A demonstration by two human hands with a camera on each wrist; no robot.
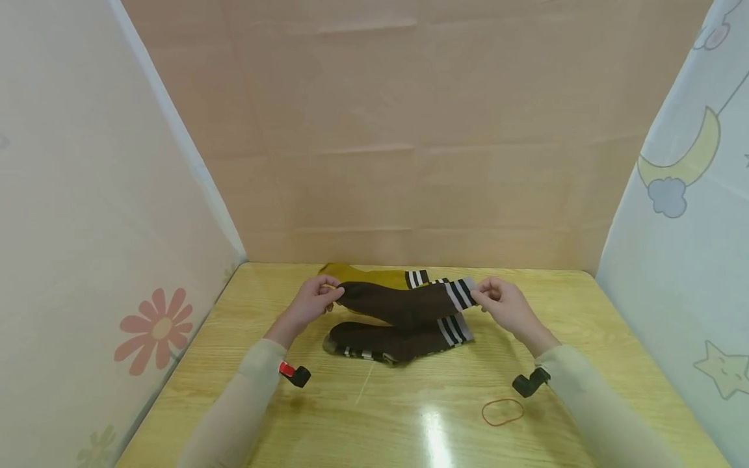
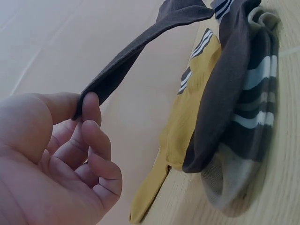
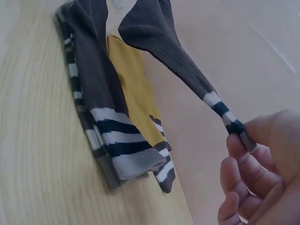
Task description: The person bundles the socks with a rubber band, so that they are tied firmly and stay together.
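A dark brown sock (image 1: 398, 304) with a striped cuff is stretched sideways between both hands, lifted above the table. My left hand (image 1: 316, 300) pinches its toe end between thumb and forefinger; the left wrist view shows the other fingers of that hand (image 2: 61, 154) curled loosely. At the cuff, my right hand (image 1: 504, 304) pinches the pale edge, also seen with the hand (image 3: 262, 164) in the right wrist view. Below lies another dark brown sock (image 1: 392, 339), on top of a striped sock (image 2: 255, 108) with a grey toe. Mustard yellow socks (image 1: 374, 275) with striped cuffs lie behind.
An orange-red elastic band (image 1: 502, 412) lies on the wooden table (image 1: 328, 416) near the right forearm. A tan cloth backdrop (image 1: 421, 143) rises behind the table. Printed cloth panels stand left (image 1: 88, 195) and right (image 1: 679, 273).
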